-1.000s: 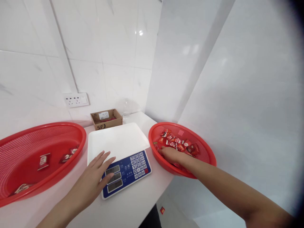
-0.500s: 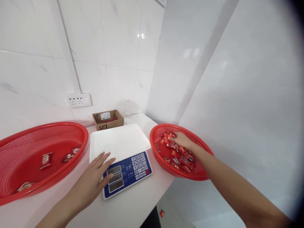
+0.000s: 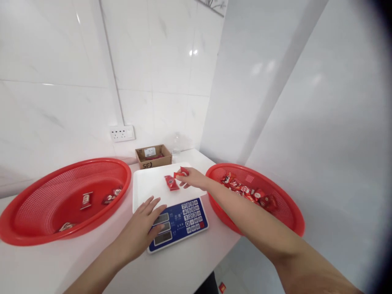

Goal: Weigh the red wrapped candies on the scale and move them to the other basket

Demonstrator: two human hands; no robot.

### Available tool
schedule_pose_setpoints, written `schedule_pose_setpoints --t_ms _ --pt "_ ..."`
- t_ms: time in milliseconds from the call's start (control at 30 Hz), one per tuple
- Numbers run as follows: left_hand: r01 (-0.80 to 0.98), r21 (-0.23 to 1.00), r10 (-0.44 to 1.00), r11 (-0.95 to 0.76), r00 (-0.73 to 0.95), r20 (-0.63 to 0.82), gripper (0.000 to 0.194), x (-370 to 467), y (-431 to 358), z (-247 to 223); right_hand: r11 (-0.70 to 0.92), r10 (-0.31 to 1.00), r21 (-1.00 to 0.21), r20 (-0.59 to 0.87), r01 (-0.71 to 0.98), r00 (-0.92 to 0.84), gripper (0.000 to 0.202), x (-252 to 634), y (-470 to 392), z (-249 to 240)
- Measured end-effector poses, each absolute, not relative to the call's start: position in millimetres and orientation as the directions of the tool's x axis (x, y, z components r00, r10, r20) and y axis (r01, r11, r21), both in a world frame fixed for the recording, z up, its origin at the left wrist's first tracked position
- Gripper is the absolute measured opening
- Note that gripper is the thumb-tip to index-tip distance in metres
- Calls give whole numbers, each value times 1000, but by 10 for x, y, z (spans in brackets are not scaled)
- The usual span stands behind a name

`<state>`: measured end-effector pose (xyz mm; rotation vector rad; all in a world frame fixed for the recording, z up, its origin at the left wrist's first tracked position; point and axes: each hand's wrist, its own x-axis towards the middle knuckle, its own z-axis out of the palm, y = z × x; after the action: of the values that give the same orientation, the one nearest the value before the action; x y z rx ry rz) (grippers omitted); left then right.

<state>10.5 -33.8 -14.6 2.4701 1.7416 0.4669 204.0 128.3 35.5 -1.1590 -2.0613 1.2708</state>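
Note:
My right hand (image 3: pixel 193 178) is over the white pan (image 3: pixel 150 183) of a digital scale (image 3: pixel 180 222), its fingers pinched on a red candy packet (image 3: pixel 183 172). One more red candy packet (image 3: pixel 171 183) lies on the pan just left of those fingers. My left hand (image 3: pixel 141 226), fingers spread, is at the left end of the scale's blue panel, partly covering the displays; I cannot tell whether it touches them. Several red packets (image 3: pixel 245 190) lie in the right red basket (image 3: pixel 290 204), partly hidden behind my right forearm.
A left red basket (image 3: pixel 39 179) holds a few wrapped pieces (image 3: pixel 86 200). Behind the scale stand a small cardboard box (image 3: pixel 156 162) and a clear bottle (image 3: pixel 177 143). Walls close off the back and right. A red packet (image 3: pixel 222 287) lies on the floor below the table's edge.
My right hand has moved left from the right basket to the scale pan with red candy. A packet now lies on the pan. My left hand stays by the displays; the view has shifted.

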Motion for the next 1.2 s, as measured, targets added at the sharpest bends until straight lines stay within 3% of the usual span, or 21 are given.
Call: schedule_pose_setpoints --t_ms 400,800,1033,1100,1200 --pt "929 227 950 -293 257 177 43 -49 -345 -48 257 860 -788 -78 559 -504 25 1950 1447 204" --pt "962 177 975 -206 186 125 57 14 726 -25 363 877 -652 -2 666 -480 37 2212 1323 263" --pt "945 178 961 -273 276 7 58 21 592 -48 376 912 -533 68 758 -404 38 3061 1277 483" --pt "938 180 953 -295 302 -10 56 20 495 -42 333 915 -430 -66 839 -397 43 3382 1240 480" --pt "929 184 946 -321 325 6 56 24 380 -39 250 862 -262 -378 932 -337 61 3727 1088 374"
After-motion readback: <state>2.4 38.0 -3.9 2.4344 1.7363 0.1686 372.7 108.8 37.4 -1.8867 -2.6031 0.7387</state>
